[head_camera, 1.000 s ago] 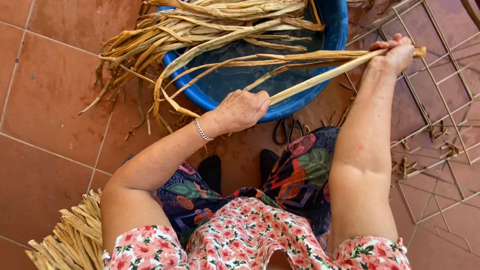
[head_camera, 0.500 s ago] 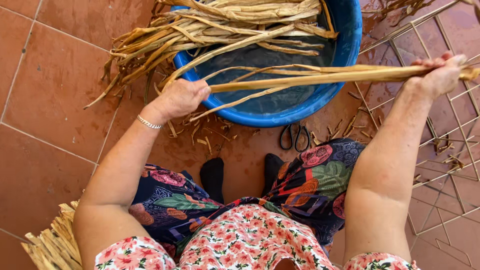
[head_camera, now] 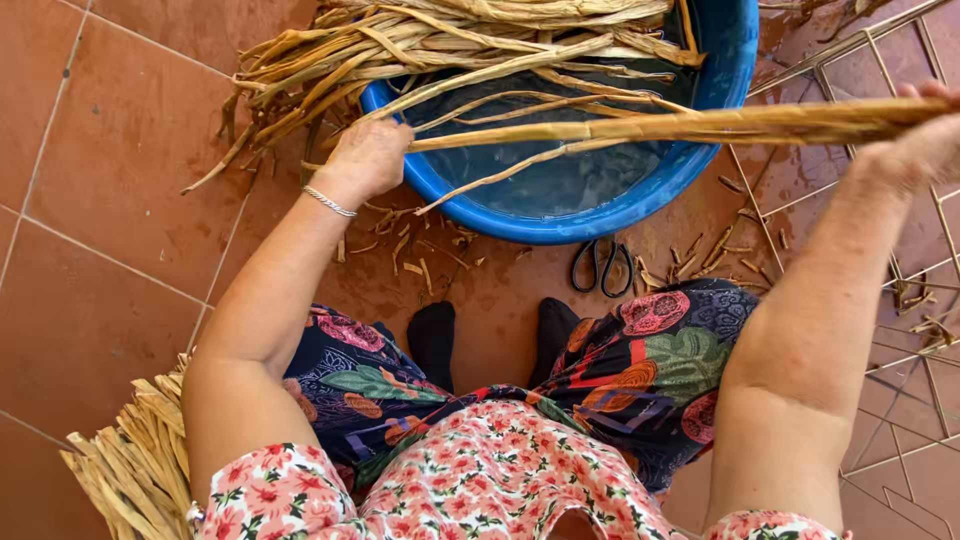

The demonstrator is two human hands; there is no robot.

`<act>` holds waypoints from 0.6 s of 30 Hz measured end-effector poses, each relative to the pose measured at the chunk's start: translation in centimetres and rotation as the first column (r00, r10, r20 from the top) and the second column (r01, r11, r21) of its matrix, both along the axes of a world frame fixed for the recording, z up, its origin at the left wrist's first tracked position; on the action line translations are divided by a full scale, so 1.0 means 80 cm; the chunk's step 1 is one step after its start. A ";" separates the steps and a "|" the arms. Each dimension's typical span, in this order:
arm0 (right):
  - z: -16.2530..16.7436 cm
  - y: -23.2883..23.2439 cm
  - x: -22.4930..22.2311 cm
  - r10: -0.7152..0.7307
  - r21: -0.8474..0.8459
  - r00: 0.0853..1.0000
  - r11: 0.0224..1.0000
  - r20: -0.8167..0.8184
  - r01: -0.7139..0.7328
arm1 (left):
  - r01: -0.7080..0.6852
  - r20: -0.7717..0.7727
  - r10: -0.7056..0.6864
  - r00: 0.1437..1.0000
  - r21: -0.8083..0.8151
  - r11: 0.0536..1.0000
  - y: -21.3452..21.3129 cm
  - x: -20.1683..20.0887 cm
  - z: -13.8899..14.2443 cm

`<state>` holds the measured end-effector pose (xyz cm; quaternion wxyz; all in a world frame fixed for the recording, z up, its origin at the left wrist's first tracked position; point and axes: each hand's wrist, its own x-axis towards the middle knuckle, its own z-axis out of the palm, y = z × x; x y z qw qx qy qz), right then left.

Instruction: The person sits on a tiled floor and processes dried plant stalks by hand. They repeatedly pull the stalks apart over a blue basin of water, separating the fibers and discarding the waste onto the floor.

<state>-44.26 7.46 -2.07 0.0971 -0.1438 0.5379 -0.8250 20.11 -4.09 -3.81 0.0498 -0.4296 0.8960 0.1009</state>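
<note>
Your left hand [head_camera: 368, 160] has its grip closed on one end of a long dried leaf strip [head_camera: 660, 127], and your right hand [head_camera: 925, 145] clasps the other at three o'clock, stretching it across the blue tub [head_camera: 600, 215]. Scissors [head_camera: 601, 266] lie at the tub's six o'clock.

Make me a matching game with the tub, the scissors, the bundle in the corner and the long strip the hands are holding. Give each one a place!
Things:
1. blue tub
2. scissors
3. straw bundle
4. long reed strip

Places:
A. on the floor tiles just in front of the black-socked feet
B. stretched between the left hand and the right hand
C. at the bottom left, beside the left arm
D. at the top, holding water and more strips

Pairs: 1-D, 2-A, 3-C, 4-B
</note>
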 end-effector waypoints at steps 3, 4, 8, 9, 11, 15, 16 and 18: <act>-0.012 -0.061 0.079 0.281 0.044 0.939 0.960 -0.197 -0.278 | 0.043 0.006 -0.043 0.999 -0.076 0.996 0.001 -0.050 -0.015; -0.019 -0.084 0.113 0.395 0.066 0.889 0.918 -0.233 -0.390 | 0.087 -0.031 -0.087 0.996 0.005 0.996 0.001 -0.071 -0.022; -0.051 -0.122 0.230 0.534 0.486 0.690 0.823 -0.489 -0.293 | 0.073 0.217 -0.092 0.972 0.095 0.993 -0.008 -0.134 -0.067; -0.064 -0.124 0.255 0.489 0.568 0.652 0.816 -0.580 -0.107 | 0.009 0.220 -0.029 0.975 0.093 0.996 -0.009 -0.141 -0.083; -0.100 -0.111 0.297 0.642 0.653 0.744 0.645 -0.182 -0.397 | -0.120 0.227 0.097 0.969 0.091 0.989 -0.004 -0.153 -0.117; -0.171 -0.089 0.347 0.900 0.943 0.426 0.217 -0.092 -0.254 | -0.171 0.382 0.009 0.924 0.395 0.903 0.008 -0.178 -0.154; -0.180 -0.087 0.351 0.943 0.962 0.328 0.137 -0.054 -0.235 | -0.159 0.431 -0.057 0.901 0.448 0.880 0.008 -0.184 -0.154; -0.188 -0.085 0.352 0.939 0.942 0.306 -0.048 0.156 -0.333 | -0.113 0.469 -0.173 0.866 0.521 0.846 0.000 -0.194 -0.140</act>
